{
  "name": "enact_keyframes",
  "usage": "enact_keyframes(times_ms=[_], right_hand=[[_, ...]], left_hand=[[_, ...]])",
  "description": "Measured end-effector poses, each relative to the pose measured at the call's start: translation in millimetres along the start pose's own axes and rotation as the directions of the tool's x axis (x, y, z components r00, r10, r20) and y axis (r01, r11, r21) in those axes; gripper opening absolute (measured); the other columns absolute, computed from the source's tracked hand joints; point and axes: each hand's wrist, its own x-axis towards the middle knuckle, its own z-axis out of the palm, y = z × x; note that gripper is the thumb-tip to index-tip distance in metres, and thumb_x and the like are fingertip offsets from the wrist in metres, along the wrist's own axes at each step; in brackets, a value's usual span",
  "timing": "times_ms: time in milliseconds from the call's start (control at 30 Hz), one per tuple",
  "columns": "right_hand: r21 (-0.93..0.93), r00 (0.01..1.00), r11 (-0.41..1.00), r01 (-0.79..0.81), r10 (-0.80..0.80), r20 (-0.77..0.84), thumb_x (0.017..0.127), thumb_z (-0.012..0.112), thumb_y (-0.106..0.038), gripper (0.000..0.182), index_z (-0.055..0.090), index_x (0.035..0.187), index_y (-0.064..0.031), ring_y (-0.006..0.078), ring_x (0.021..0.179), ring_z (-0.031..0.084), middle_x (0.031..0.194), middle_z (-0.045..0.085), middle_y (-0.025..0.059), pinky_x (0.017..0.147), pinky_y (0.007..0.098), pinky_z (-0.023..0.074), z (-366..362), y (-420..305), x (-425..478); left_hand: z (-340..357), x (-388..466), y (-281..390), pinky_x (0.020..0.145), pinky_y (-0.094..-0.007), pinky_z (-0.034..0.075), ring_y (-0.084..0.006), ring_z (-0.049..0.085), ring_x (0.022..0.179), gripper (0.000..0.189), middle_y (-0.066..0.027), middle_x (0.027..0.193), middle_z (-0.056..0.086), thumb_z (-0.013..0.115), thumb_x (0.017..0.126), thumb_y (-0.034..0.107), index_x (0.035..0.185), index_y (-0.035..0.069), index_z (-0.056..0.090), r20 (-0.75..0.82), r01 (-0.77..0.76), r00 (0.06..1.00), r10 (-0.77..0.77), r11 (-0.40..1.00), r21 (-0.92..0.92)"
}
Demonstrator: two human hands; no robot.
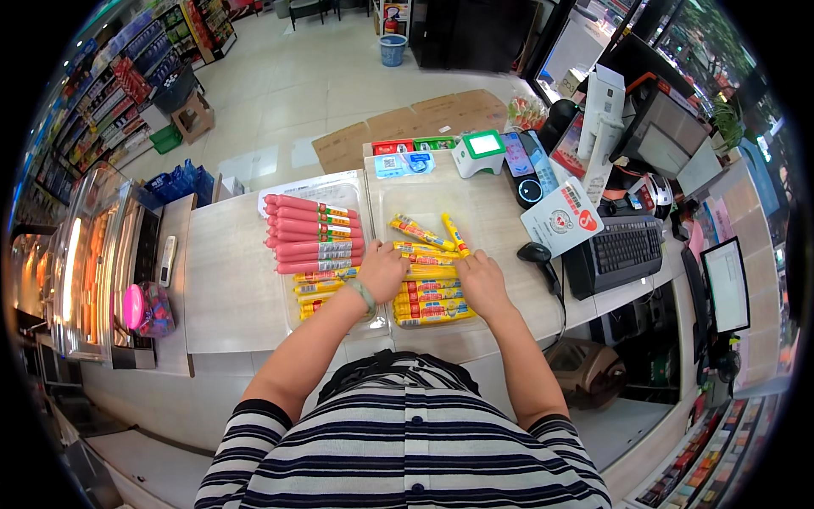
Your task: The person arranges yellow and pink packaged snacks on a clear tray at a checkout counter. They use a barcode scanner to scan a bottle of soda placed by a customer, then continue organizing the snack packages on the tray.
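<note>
Two clear plastic trays stand side by side on the counter before me. In the right tray lie several yellow-wrapped sausages, mostly stacked crosswise, with a few loose ones slanting behind. My left hand grips the left end of yellow sausages in the middle of the stack. At their right end are the curled fingers of my right hand. One upright-pointing yellow sausage lies just beyond those fingers. The left tray holds pink-wrapped sausages behind more yellow ones, partly hidden by my left forearm.
A barcode scanner, keyboard, payment box and phone crowd the counter's right side. On the left are a pink-lidded jar, remote control and lit glass food warmer. Flattened cardboard covers floor beyond.
</note>
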Motion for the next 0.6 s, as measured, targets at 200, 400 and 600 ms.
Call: enact_keyframes(times_ms=[200, 400, 600], right_hand=[[0.016, 0.997, 1.0, -0.005, 0.006, -0.071, 0.074, 0.061, -0.006, 0.01, 0.062, 0.085, -0.0069, 0.027, 0.087, 0.057, 0.085, 0.059, 0.0081, 0.071, 0.0387, 0.0462, -19, -7, -8], [0.182, 0.978, 0.973, -0.141, 0.165, -0.127, 0.063, 0.068, 0.004, 0.027, 0.062, 0.087, -0.006, 0.0302, 0.087, 0.055, 0.088, 0.055, 0.0092, 0.072, 0.0408, 0.0472, -52, -29, -10], [0.269, 0.988, 0.957, -0.11, 0.134, -0.073, 0.065, 0.066, 0.004, 0.026, 0.059, 0.088, -0.0069, 0.0311, 0.086, 0.055, 0.089, 0.054, 0.0104, 0.073, 0.0416, 0.0469, -65, -53, -2]], left_hand=[[-16, -4, 9, 0.094, -0.0458, 0.039, -0.029, 0.056, 0.099, 0.023, -0.0086, 0.087, 0.062, 0.07, 0.065, 0.012, 0.087, 0.006, 0.068, -0.047, -0.007, 0.999, 0.003, 0.995, -0.1], [-46, -24, 19, 0.087, -0.0423, 0.046, -0.0319, 0.059, 0.095, 0.027, -0.0105, 0.089, 0.063, 0.075, 0.069, 0.009, 0.094, 0.005, 0.066, -0.168, 0.049, 0.978, -0.126, 0.914, -0.402], [-73, -67, 20, 0.075, -0.0364, 0.051, -0.0287, 0.063, 0.085, 0.033, -0.0105, 0.094, 0.067, 0.082, 0.075, 0.015, 0.103, 0.004, 0.069, -0.047, 0.172, 0.966, -0.254, 0.77, -0.614]])
